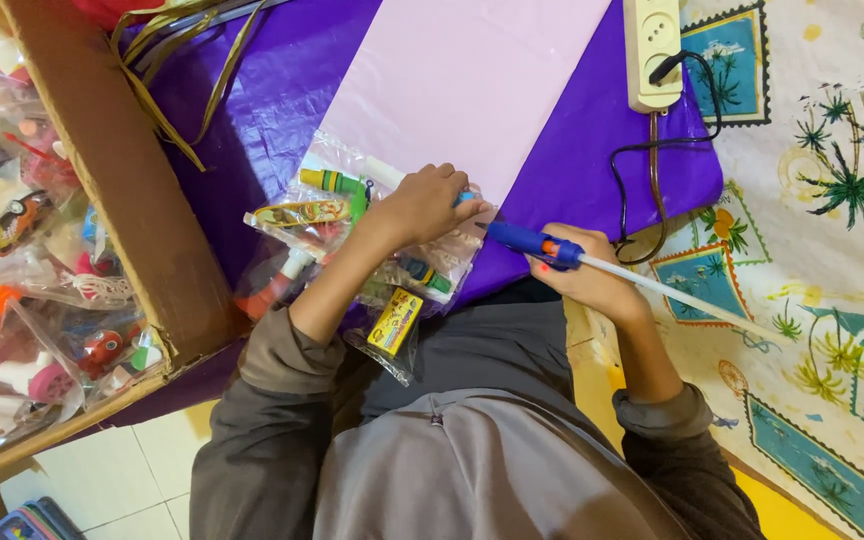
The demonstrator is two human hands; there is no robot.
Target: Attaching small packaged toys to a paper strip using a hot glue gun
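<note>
Grey sleeves [472,450] fill the lower frame; right hand [592,280] fingers wrap the blue glue gun [532,243] at centre, left hand [422,205] fingers curl, pressing the clear toy packet [352,230] beside the nozzle.

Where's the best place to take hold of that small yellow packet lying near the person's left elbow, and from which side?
Probably by the long edges of the yellow packet, coming from above. It lies flat and tilted on the lap, inside a clear wrapper whose loose lower end sticks out free. The left hand presses the toy bags above it, so come in from the lower, body side, clear of that forearm.
</note>
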